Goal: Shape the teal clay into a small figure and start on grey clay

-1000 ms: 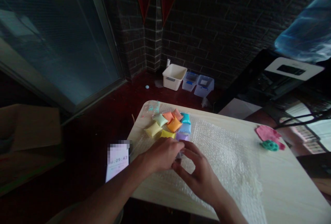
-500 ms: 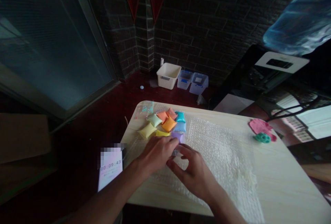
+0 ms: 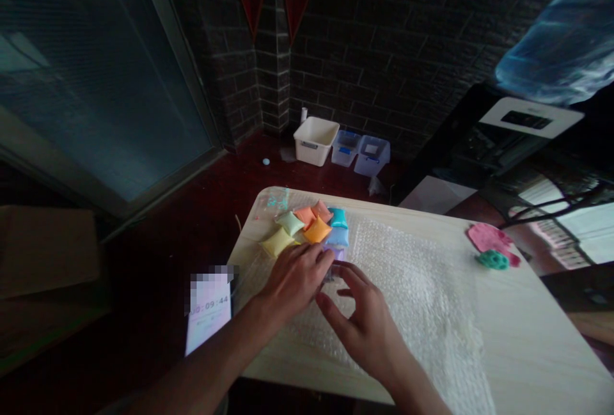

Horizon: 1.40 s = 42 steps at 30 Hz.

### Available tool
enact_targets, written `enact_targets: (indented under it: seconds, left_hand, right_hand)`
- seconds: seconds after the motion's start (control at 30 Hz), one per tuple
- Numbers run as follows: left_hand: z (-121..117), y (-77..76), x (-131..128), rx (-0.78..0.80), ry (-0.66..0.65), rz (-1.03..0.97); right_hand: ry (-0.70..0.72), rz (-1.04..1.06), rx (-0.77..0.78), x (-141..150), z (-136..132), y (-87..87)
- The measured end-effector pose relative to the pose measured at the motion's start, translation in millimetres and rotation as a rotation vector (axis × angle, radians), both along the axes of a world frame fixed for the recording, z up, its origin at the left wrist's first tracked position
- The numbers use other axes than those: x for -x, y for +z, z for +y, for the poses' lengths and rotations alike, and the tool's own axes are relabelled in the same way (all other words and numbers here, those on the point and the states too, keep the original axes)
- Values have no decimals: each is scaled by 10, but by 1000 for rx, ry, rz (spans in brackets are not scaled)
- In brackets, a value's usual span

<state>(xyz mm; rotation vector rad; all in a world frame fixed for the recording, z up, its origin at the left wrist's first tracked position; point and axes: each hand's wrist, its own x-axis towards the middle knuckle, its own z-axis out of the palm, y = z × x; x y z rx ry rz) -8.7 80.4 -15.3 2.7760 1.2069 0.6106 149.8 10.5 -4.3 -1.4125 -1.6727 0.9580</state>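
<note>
My left hand [image 3: 297,274] is bent palm-down over the table, its fingers closed at a small clear plastic piece [image 3: 328,276] that is mostly hidden. From the other side my right hand [image 3: 367,313] curves around the same piece, with its thumb and fingertips near the left fingers. Just beyond the hands lies a cluster of small pillow-shaped packets: purple [image 3: 338,253], light blue [image 3: 338,237], teal [image 3: 338,217], orange [image 3: 317,230], pale green [image 3: 290,222] and pale yellow [image 3: 277,242], among others. A bright yellow one is mostly covered by my left hand.
Bubble wrap [image 3: 412,287] spreads over the wooden table [image 3: 522,332]. Pink [image 3: 489,237] and green [image 3: 493,259] shaped pieces lie at the right. A phone [image 3: 208,316] showing a timer is by the left edge. Bins [image 3: 314,146] stand on the floor beyond, near a water dispenser [image 3: 530,117].
The camera view shifted slightly. My left hand moved a little forward, covering more of the bright yellow packet. My right thumb has drawn slightly apart from its fingers.
</note>
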Motion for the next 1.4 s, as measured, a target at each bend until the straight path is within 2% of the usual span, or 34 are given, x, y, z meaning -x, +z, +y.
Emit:
enact_targets:
  seconds: [0.13, 0.2, 0.27, 0.37, 0.47, 0.6, 0.73, 0.83, 0.93, 1.03, 1.13, 1.23, 1.4]
  left_hand:
    - [-3, -57, -5, -74, -18, -20]
    - [0, -99, -13, -98, -12, -24]
    - [11, -129, -15, -93, -9, -34]
    - [37, -125, 4, -16, -27, -96]
    - [56, -74, 47, 101, -51, -142]
    - [47, -5, 96, 231, -52, -37]
    - [27, 12, 100, 225, -72, 50]
    - [25, -14, 85, 176, -117, 31]
    - [26, -67, 68, 112, -150, 4]
    - [24, -118, 46, 45, -132, -43]
    - [25, -145, 20, 16, -87, -107]
    - [30, -159, 2, 16, -41, -141]
    - [26, -177, 7, -38, -3, -144]
  right_hand:
    - [-126, 537, 236, -39, 2, -145]
    - [-163, 688, 266, -55, 0, -215]
    - [-153, 729, 268, -58, -5, -247]
    - [-68, 598, 227, -46, -12, -226]
    - [33, 390, 108, -41, -7, -174]
    - [116, 2, -59, -40, 8, -99]
    - [102, -280, -148, -16, 3, -46]
    - [65, -313, -126, 3, -7, -25]
    - [22, -109, 2, 8, -1, -29]
    - [-13, 273, 179, -7, 18, -79]
    - [-98, 586, 265, -34, 24, -169]
    - [-176, 685, 249, -51, 8, -236]
    - [-170, 627, 269, -23, -2, -190]
